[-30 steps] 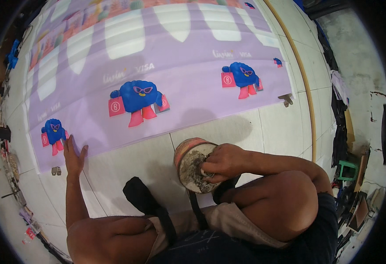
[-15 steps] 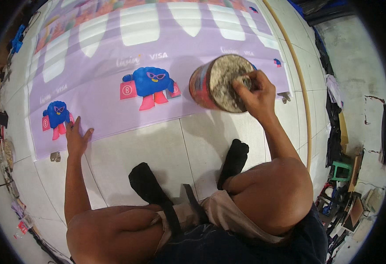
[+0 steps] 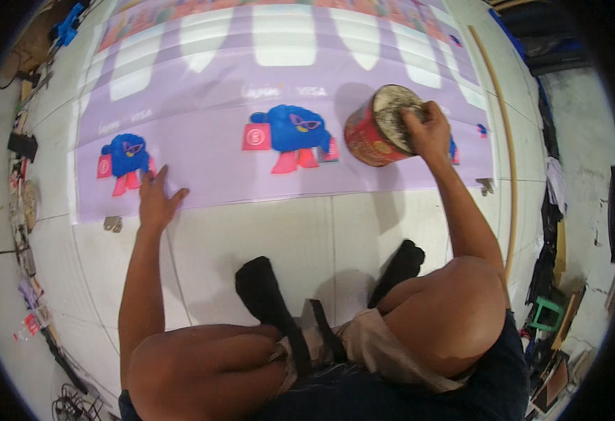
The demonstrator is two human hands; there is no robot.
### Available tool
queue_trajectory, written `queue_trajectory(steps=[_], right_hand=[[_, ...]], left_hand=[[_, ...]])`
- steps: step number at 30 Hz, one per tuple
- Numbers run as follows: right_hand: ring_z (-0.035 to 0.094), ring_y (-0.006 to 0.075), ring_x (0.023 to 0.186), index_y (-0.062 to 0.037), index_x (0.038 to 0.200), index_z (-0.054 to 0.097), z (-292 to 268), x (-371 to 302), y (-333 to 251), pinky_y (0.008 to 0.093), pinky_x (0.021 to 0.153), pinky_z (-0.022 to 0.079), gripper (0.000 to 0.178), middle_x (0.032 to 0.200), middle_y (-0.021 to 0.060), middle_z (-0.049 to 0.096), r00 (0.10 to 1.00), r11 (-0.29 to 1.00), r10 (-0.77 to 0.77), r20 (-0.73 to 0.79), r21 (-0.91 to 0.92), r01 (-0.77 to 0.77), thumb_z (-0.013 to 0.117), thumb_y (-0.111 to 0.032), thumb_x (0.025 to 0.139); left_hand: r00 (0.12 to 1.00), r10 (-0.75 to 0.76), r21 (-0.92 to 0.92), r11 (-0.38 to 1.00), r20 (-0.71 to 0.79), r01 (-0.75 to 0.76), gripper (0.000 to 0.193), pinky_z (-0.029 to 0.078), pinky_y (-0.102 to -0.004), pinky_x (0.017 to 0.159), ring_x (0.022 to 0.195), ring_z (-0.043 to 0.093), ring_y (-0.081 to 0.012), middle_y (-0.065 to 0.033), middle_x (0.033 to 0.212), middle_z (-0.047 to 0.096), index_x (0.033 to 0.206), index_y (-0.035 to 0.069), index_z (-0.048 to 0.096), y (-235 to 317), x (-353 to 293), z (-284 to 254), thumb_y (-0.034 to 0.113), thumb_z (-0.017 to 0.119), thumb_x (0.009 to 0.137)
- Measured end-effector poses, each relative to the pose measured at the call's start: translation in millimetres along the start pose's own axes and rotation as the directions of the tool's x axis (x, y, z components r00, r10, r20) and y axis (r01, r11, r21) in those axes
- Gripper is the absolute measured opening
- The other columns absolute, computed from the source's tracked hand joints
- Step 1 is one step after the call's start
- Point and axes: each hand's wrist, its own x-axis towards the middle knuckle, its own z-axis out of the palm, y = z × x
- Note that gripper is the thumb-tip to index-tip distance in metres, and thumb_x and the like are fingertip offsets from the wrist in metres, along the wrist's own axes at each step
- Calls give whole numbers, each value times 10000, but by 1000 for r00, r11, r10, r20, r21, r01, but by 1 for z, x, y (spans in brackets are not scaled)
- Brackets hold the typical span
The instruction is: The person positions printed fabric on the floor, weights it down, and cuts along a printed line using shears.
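A lilac printed banner (image 3: 202, 165) with blue cartoon figures lies spread on the tiled floor. My left hand (image 3: 159, 202) rests on its near left part with the fingers apart, beside a small figure. On the right, my right hand (image 3: 430, 133) grips the top of a round red tin (image 3: 369, 139), whose upper face looks rough and grey-white. What the fingers close around there is partly hidden. The tin is tilted over the banner, right of the middle figure; I cannot tell whether it touches. Metal clips sit at the banner's near left (image 3: 112, 224) and near right (image 3: 485, 186) corners.
My black-socked feet (image 3: 269, 291) stand on the tiles just before the banner. A long wooden pole (image 3: 507, 151) lies along the right side. Beyond it are a green stool (image 3: 546, 313) and dark clutter by the wall. More odds and ends line the left edge.
The whole view has shifted, so everything sits further right in the picture. The tin looks smaller and lower, closer to the banner, still in my right hand. My left hand stays on the banner.
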Motion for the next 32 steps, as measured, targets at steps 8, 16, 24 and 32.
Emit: queue_trajectory(steps=[8, 16, 24, 32], right_hand=[[687, 371, 860, 18, 1004, 613, -50, 38, -32, 439, 766, 520, 540, 853, 225, 682, 848, 913, 4, 530, -349, 214, 649, -495, 840], [682, 365, 848, -52, 999, 593, -53, 27, -98, 459, 752, 528, 400, 958, 193, 691, 850, 684, -184, 493, -557, 471, 652, -425, 866], [688, 310, 852, -59, 1038, 611, -28, 41, -170, 409, 737, 536, 300, 935, 145, 685, 456, 557, -477, 751, -143, 818, 697, -270, 842], [656, 281, 724, -77, 1053, 626, 67, 38, -253, 405, 676, 506, 315, 790, 120, 646, 292, 449, -740, 606, 122, 885, 698, -314, 859]], left_hand=[[998, -27, -32, 999, -50, 25, 683, 428, -468, 1014, 1272, 454, -387, -234, 1396, 438, 1361, 115, 517, 0, -4, -17, 363, 772, 779], [973, 22, -30, 999, -228, -29, 558, 419, -462, 1015, 1248, 474, -391, -244, 1374, 472, 1294, 93, 579, -57, -13, -31, 316, 744, 810], [991, 17, 10, 1000, -130, -16, 654, 357, -462, 1091, 1332, 404, -397, -251, 1430, 426, 1369, 112, 529, -53, -30, -18, 397, 732, 817], [980, 50, -46, 997, -192, -60, 673, 361, -454, 1099, 1345, 402, -390, -233, 1451, 411, 1355, 120, 546, -71, -31, -11, 399, 762, 783]])
